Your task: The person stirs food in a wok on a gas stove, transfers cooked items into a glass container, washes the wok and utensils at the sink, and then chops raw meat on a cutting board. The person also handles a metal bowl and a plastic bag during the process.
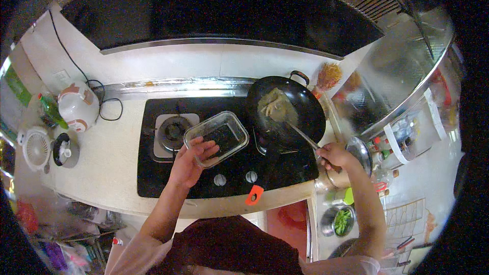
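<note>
My left hand [193, 160] grips a clear rectangular glass container [229, 131] over the black gas hob, its thumb and fingers at the near-left end. I see no food in the container. My right hand [335, 156] is closed around the handle of a metal spatula [303, 134]. The spatula's far end reaches into a black wok [311, 110] on the right burner and is hidden in the food. Pale pieces in a light, cloudy liquid [277, 107] lie in the wok.
A bare gas burner [175, 131] is at the left of the hob. Further left are a white rice cooker [78, 106], a green bottle [51, 109] and a small fan [36, 147]. A metal bowl of chopped green vegetables [342, 221] stands at right, below a metal lid [360, 156].
</note>
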The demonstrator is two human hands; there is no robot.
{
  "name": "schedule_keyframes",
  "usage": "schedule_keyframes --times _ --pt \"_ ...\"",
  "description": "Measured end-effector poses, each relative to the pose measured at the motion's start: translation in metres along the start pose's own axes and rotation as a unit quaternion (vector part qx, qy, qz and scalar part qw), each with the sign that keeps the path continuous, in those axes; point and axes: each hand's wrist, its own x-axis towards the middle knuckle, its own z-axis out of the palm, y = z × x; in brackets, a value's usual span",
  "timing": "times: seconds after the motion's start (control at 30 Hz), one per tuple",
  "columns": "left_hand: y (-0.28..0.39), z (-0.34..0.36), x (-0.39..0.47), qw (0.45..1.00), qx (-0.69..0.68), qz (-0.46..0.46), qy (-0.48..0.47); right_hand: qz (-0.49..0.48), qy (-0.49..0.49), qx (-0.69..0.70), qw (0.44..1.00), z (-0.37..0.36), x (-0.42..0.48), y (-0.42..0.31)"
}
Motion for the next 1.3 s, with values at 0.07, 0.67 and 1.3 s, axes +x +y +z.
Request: schedule_keyframes --times 0.07,0.67,1.3 --pt "-0.001 0.005 -0.003 1.000 0.010 0.014 0.001 -0.026 -0.002 -0.035 0.999 0.004 -0.001 0.005" --pt "-0.043 0.051 0.070 0.991 0.117 -0.058 -0.008 -0.100 0.101 0.022 0.990 -0.002 -0.052 -0.002" --pt "-0.162 0.142 0.199 0.988 0.141 -0.059 0.023 -0.099 0.222 -0.125 0.962 -0.032 -0.182 -0.027"
